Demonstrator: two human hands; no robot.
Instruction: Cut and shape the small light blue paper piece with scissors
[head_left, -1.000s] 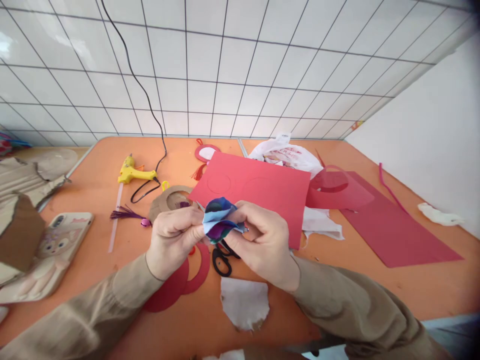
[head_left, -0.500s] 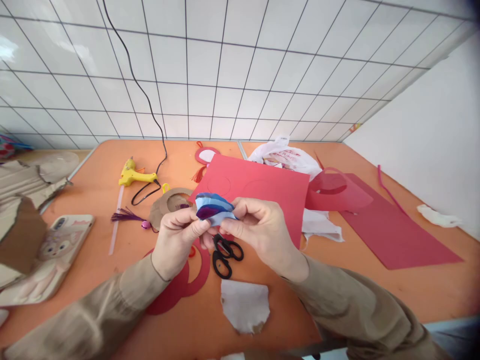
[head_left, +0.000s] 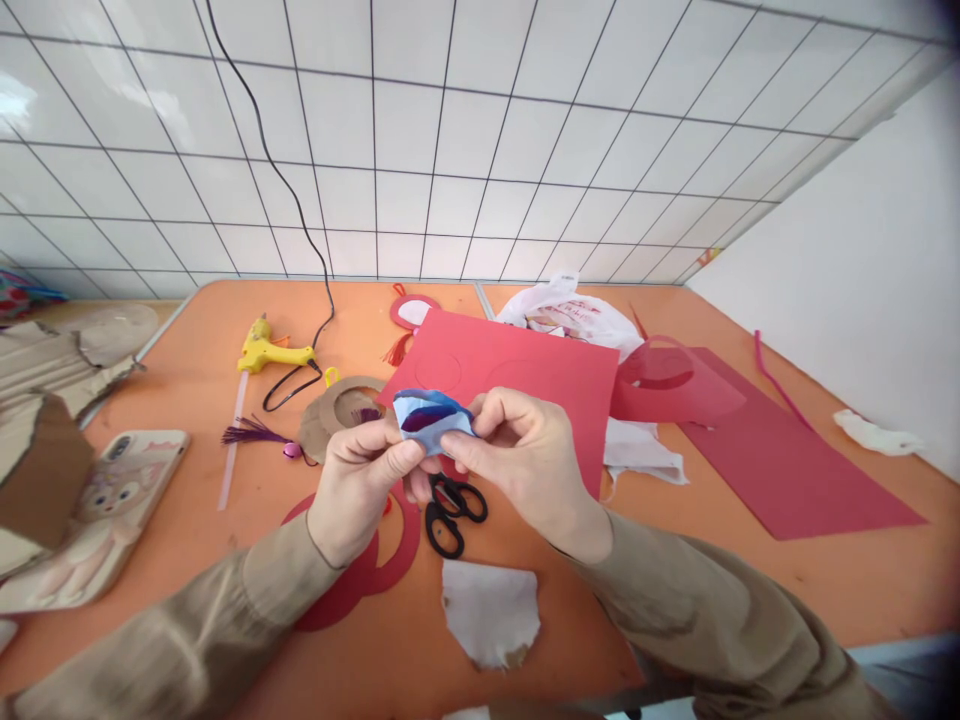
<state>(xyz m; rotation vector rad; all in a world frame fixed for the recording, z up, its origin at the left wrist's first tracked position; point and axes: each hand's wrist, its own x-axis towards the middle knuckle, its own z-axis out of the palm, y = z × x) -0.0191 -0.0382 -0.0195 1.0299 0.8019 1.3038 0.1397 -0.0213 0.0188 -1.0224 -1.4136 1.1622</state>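
Observation:
Between my two hands is a small folded piece [head_left: 433, 412] in light blue, dark blue and purple; it looks like paper or cloth. My left hand [head_left: 361, 478] pinches its left side between thumb and fingers. The right edge is gripped by my right hand [head_left: 529, 462], thumb in front and fingers curled behind. Just below the hands lie black-handled scissors [head_left: 448, 515], blades partly hidden. Red ring-shaped cutouts [head_left: 397, 550] rest under my left wrist. A pale scrap [head_left: 491, 612] with a ragged edge lies nearer to me.
A yellow glue gun [head_left: 274, 347] with a black cord is at the back left. Red sheets [head_left: 517, 350] and a plastic bag [head_left: 574, 315] lie behind my hands. At left are a phone [head_left: 120, 510], cardboard [head_left: 45, 450] and a purple tassel [head_left: 259, 432].
The folded blue piece has tilted slightly and its layers lie closer together. My right thumb has shifted a little up over its lower edge.

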